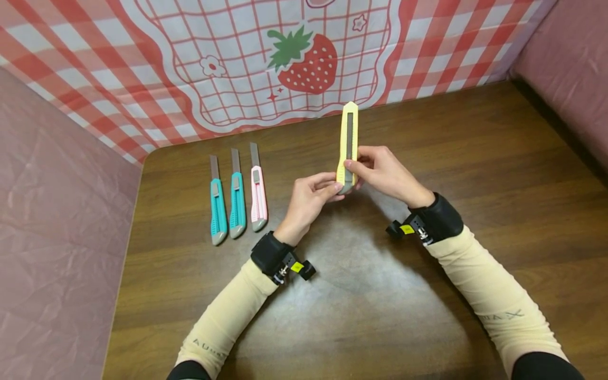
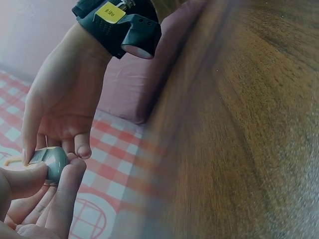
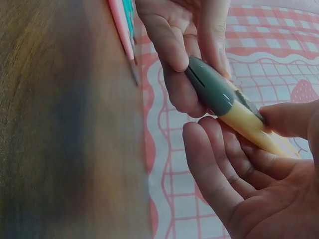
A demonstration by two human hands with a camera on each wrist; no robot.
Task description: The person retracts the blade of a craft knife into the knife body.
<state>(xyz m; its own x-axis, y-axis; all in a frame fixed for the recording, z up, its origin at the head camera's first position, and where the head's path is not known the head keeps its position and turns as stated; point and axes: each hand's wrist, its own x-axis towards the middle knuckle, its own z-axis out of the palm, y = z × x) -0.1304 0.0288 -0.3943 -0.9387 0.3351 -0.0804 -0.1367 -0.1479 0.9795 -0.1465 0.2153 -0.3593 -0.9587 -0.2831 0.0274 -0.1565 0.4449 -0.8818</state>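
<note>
A yellow utility knife is held up in front of me in both hands, its pointed tip upward, with no blade showing past the tip. My left hand pinches its grey end cap between thumb and fingers. Higher on the body, my right hand grips the knife, the thumb pressing on the slider close to the cap. In the left wrist view, fingers of both hands hide much of the yellow body.
Left of my hands, two teal utility knives and a pink one lie side by side on the wooden table, blades extended away from me. Behind the table hangs a red-and-white checked cloth with a strawberry print.
</note>
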